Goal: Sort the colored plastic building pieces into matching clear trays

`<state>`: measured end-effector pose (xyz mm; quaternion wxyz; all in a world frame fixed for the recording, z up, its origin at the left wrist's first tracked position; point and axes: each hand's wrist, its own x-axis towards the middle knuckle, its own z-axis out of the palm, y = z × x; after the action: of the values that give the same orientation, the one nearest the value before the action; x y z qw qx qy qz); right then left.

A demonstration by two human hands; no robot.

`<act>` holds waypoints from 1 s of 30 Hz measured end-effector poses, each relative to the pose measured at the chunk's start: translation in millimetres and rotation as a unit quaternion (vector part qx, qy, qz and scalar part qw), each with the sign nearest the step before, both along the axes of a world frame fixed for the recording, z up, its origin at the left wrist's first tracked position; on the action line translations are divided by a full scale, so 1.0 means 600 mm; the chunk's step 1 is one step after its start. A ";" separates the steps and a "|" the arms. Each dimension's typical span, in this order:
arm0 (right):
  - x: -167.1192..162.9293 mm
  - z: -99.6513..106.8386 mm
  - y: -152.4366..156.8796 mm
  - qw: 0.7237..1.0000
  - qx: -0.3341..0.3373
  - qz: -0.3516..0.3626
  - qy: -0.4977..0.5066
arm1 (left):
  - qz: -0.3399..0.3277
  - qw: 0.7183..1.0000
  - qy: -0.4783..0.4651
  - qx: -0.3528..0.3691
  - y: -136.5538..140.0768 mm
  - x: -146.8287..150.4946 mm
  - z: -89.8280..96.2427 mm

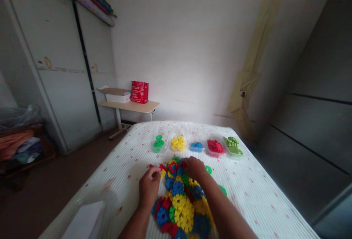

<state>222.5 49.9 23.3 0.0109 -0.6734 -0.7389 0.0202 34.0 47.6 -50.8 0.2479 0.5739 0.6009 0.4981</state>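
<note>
A pile of flower-shaped plastic discs (183,209) in yellow, blue, red and green lies on the table in front of me. At its far left edge is my left hand (149,185), thumb and fingers pinched together beside red pieces (164,167); what they grip is hidden. My right hand (194,168) reaches over the far end of the pile with curled fingers touching pieces there, next to a red one (180,165). Its fingertips are partly covered, so I cannot make out what it holds.
Behind the pile, clear tubs hold green discs (158,143), yellow discs (178,143), blue discs (196,147), red pieces (215,146) and light green pieces (232,145). A white box (84,220) is at the near left. Loose green discs (209,169) lie right of the pile.
</note>
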 end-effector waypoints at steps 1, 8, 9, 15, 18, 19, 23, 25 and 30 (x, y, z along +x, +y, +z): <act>-0.001 0.000 0.001 1.000 -0.004 0.002 -0.007 | 0.000 1.000 0.000 0.001 0.001 0.000 -0.001; -0.011 -0.002 -0.005 0.999 0.021 -0.014 -0.025 | -0.003 1.000 0.016 -0.007 0.002 -0.001 -0.001; -0.011 -0.003 -0.007 0.999 0.026 -0.020 -0.024 | -0.003 1.000 0.015 -0.007 0.002 0.000 -0.001; 0.025 0.016 -0.009 0.996 0.059 -0.063 0.006 | -0.003 1.000 0.011 -0.002 0.001 0.000 0.002; 0.072 0.041 -0.002 0.985 0.116 -0.123 0.045 | -0.001 1.000 0.005 -0.007 0.001 0.001 0.004; 0.090 0.049 0.002 0.978 0.139 -0.149 0.054 | 0.000 1.000 0.004 -0.010 0.001 0.001 0.003; 0.158 0.070 0.029 0.952 0.189 -0.229 0.071 | 0.004 1.000 0.002 -0.014 0.002 0.001 0.000; 0.182 0.073 0.044 0.945 0.197 -0.246 0.082 | 0.007 1.000 0.002 -0.012 0.003 0.002 -0.001; 0.202 0.065 0.061 0.948 0.203 -0.225 0.097 | 0.009 1.000 -0.001 -0.016 0.001 0.002 0.003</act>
<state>343.6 86.5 62.4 0.2234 -0.8004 -0.5521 -0.0682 35.1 48.3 -49.0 0.2532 0.5639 0.6140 0.4909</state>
